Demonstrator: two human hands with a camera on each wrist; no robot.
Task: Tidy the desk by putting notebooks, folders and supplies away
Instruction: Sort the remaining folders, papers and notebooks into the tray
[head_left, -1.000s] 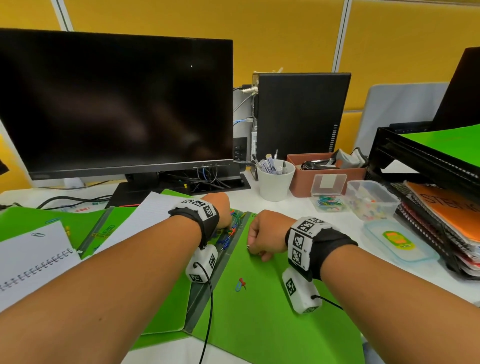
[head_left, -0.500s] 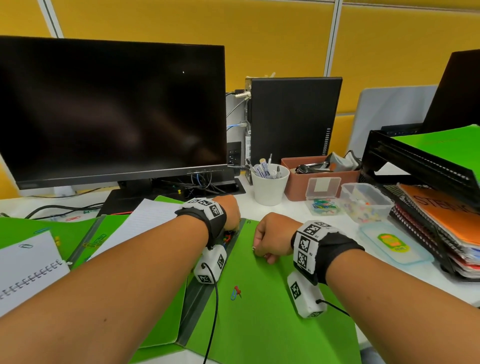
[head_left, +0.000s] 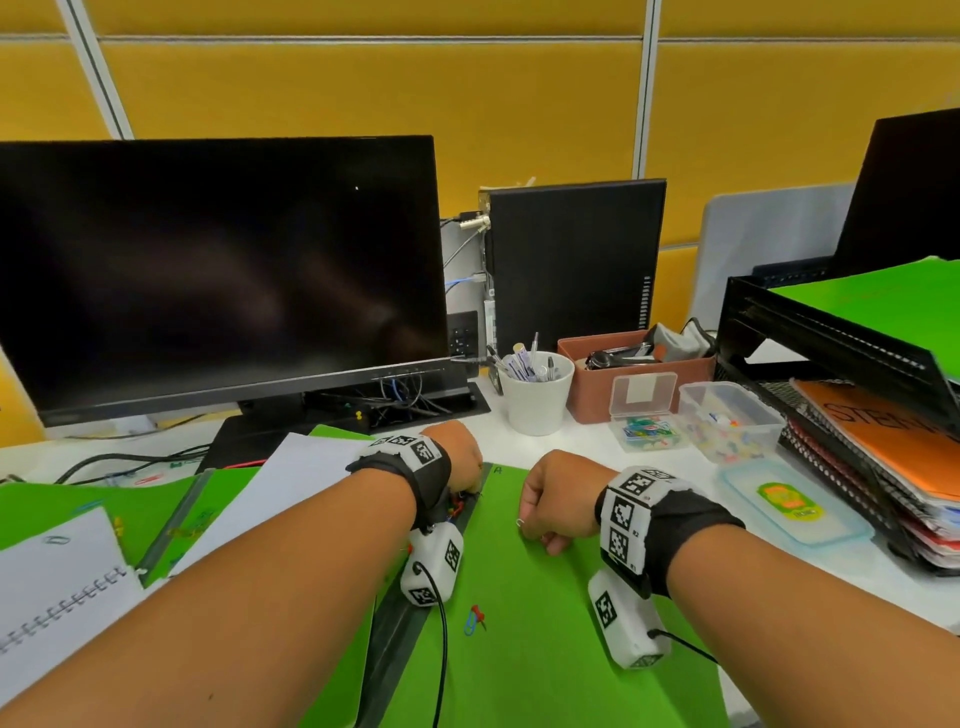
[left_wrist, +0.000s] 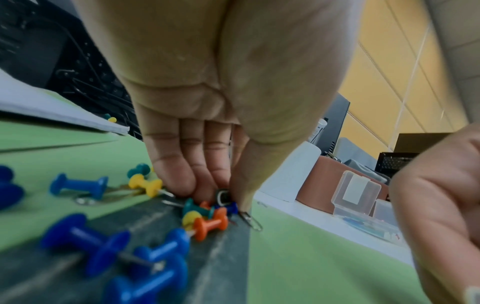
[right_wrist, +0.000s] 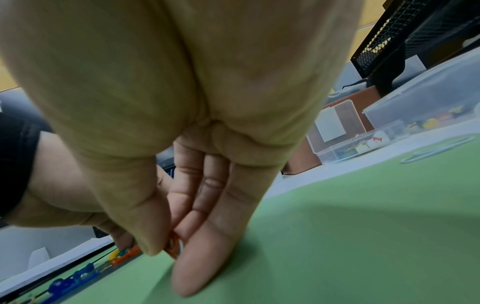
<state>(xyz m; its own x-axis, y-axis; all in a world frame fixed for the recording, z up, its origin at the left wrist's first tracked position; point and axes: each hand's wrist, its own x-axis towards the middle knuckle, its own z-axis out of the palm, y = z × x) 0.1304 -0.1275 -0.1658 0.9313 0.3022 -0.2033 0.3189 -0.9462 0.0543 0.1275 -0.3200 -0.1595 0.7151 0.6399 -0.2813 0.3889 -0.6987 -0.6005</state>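
Both hands are down on the green folder (head_left: 545, 623) in front of the monitor (head_left: 218, 270). The left hand (head_left: 457, 457) is at the dark spine strip between folders, fingers (left_wrist: 179, 176) bunched together w/ tips down in a pile of push pins (left_wrist: 205, 218). Thumb and fingers look pinched on something small and dark, prob a clip, but it's blurry and half hidden so can't say what exactly. A silver paper clip (left_wrist: 250, 221) sits right at the thumb tip. From the head cam that hand's fingers are totally hidden behind the wrist strap.

The right hand (head_left: 558, 499) is curled knuckles-up on the folder. Wrist cam shows the thumb and fingers (right_wrist: 205, 246) pinching a small orange thing (right_wrist: 173, 245), mostly covered, could be a pin or clip, can't tell. Little finger touches the folder.

More blue pins close to the left wrist cam are out of focus. A stray blue clip and red pin (head_left: 475, 618) lie on the folder nearer the body.

Behind on the white surface (head_left: 587, 441): open clip box (head_left: 647, 415), clear tub of pins (head_left: 727, 421), its lid (head_left: 789, 506) lying flat, pen cup (head_left: 537, 389). The black tray rack (head_left: 831, 353) w/ notebooks is cut off at the right edge.
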